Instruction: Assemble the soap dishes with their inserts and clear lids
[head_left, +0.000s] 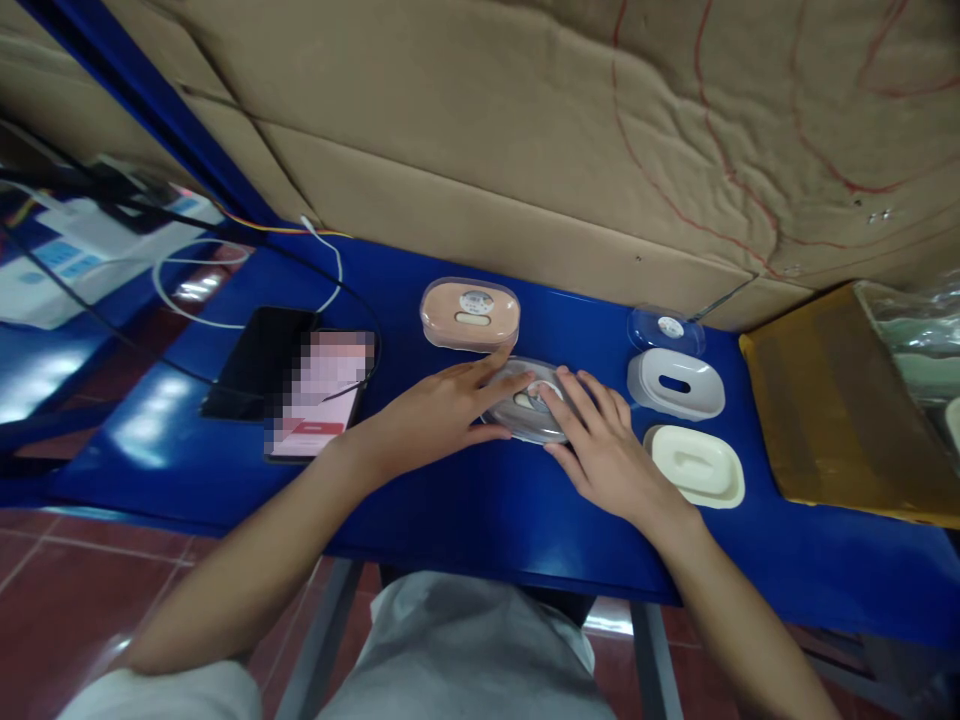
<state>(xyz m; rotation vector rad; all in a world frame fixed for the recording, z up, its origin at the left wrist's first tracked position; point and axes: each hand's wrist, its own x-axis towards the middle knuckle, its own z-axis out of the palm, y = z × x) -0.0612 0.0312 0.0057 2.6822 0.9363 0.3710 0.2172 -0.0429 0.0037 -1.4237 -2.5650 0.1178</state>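
Head view: a glossy phone [322,415] lies flat on the smooth blue tabletop [442,520], then a peach rounded box [435,322] under clear plastic, and just in front a grey oval box [526,426], held between the left hand [439,415] and right hand [611,455], each grip spread around one end. Rightward sit a loose clear lid [646,328], white slotted oval shell [705,390], cream oval tray [694,465] and taped carton [832,420]; round white labels [476,302] on both boxes and that lid carry print too small to read.
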